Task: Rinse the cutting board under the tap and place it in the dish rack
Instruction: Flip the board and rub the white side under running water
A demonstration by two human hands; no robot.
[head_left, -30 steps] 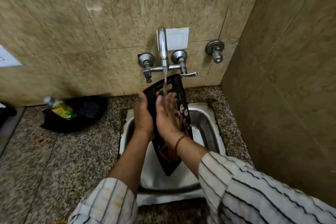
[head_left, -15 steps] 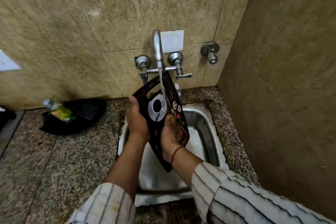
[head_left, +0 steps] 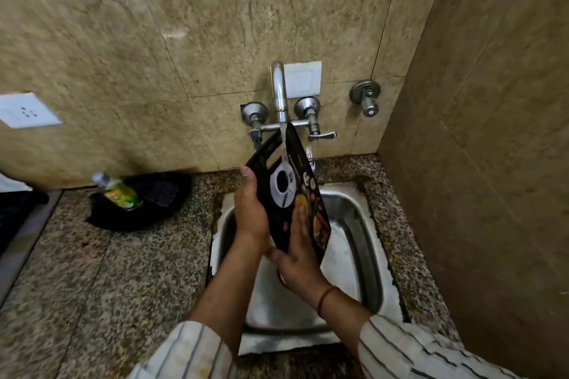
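A black cutting board (head_left: 284,184) printed with a white coffee cup and food pictures stands tilted on edge over the steel sink (head_left: 354,224). Water runs from the chrome tap (head_left: 278,92) onto its upper printed face. My left hand (head_left: 251,209) grips the board's left edge from behind. My right hand (head_left: 297,251) lies on the lower part of the printed face, fingers spread upward, and covers the board's bottom. No dish rack is in view.
A black tray (head_left: 160,194) holding a green-labelled bottle (head_left: 118,192) sits on the granite counter (head_left: 123,271) left of the sink. A tiled wall (head_left: 492,163) rises close on the right. Valve handles (head_left: 365,98) and a white switch plate (head_left: 303,78) are behind the tap.
My right hand has slid down from the board's upper face to its lower part, uncovering the coffee-cup print. The board has tilted more upright under the stream. The left hand keeps its grip.
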